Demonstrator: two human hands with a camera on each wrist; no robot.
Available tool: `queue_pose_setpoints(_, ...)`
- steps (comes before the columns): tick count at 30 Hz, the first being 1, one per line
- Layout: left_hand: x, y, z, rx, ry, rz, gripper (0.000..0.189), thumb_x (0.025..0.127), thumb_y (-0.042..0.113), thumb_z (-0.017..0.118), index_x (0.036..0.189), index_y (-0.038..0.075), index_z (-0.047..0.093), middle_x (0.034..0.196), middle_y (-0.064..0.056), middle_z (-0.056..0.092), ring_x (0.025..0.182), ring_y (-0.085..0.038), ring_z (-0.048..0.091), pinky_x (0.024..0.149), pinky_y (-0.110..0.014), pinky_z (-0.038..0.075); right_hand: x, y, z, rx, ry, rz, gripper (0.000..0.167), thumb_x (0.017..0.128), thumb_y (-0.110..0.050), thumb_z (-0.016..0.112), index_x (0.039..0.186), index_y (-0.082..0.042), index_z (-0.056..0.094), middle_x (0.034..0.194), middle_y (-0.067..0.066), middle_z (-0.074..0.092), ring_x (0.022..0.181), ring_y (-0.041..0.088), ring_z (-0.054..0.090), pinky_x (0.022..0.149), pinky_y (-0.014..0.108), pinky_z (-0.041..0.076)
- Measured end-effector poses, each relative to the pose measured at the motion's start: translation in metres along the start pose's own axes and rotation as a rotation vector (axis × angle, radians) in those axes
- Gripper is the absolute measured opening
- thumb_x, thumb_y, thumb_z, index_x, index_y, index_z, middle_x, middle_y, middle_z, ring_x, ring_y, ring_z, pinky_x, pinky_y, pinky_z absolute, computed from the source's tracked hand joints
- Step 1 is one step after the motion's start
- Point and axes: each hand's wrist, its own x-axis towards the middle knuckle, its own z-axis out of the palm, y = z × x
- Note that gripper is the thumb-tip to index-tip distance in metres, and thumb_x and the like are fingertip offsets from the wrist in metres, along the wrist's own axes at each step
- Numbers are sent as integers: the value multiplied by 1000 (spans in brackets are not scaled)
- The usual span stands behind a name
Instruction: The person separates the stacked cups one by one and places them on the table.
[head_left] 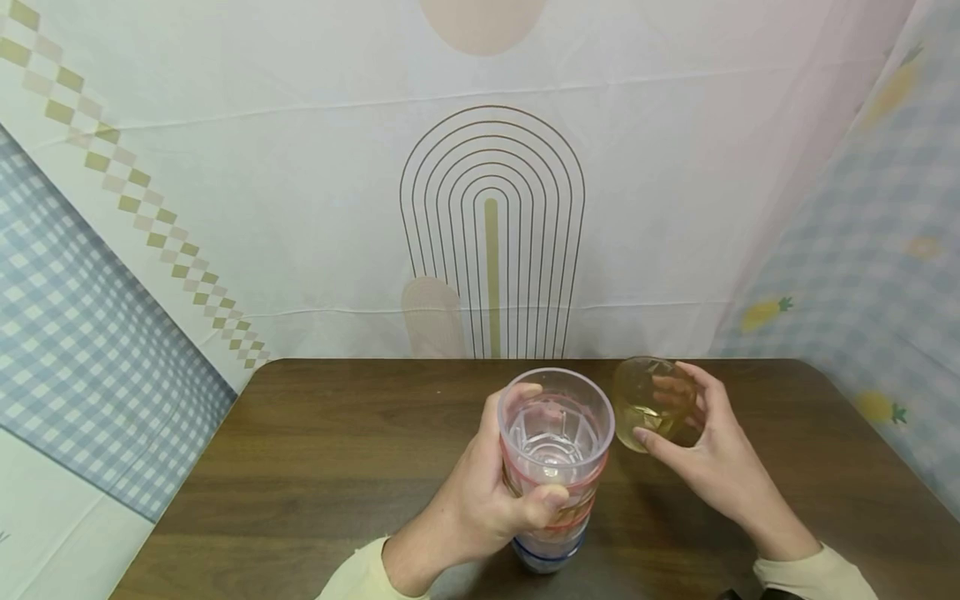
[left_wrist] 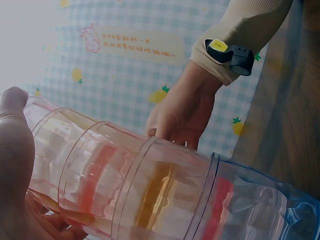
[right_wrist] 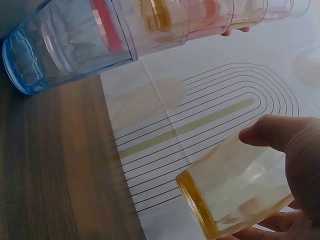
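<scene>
My left hand (head_left: 480,500) grips a tall stack of nested clear plastic cups (head_left: 556,442) near its top. In the left wrist view the stacked cups (left_wrist: 150,185) show pink, red and amber bands, with a blue cup (left_wrist: 270,215) at the bottom end. The blue cup (right_wrist: 75,50) shows in the right wrist view too, and the table lies below it. To the right of the stack, my right hand (head_left: 720,458) holds a single yellow cup (head_left: 648,408), thumb on the near side and fingers behind. That yellow cup (right_wrist: 235,190) is apart from the stack and tilted.
Both hands are over a dark brown wooden table (head_left: 322,450). Behind it hangs a white cloth (head_left: 300,208) printed with arches. A blue checked cloth (head_left: 862,333) hangs on the right side, and another checked cloth (head_left: 90,333) on the left.
</scene>
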Motion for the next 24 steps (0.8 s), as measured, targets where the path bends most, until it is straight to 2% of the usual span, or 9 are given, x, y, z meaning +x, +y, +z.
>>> queue_pose_setpoints(9,0,0,0,-7,-3,-10,79,95,47,78,155,17,35,140,-14,65,126,-20,67,113,-36,56,0,5,1,13,-23,19,95,87,2,87,159,3,25,146,24,57,121,-15,52,99,-2,40)
queue_pose_setpoints(15,0,0,0,-14,0,-15,79,95,46,79,155,17,36,139,-14,66,126,-20,67,112,-35,56,-1,8,0,0,-49,64,96,88,-3,88,160,4,23,149,24,55,121,-17,49,100,-4,37)
queue_pose_setpoints(24,0,0,0,3,-2,1,79,95,44,79,155,17,35,140,-14,66,126,-20,67,112,-36,56,-2,13,0,-21,-60,98,96,90,-7,88,160,4,23,148,26,55,120,-18,47,97,-5,38)
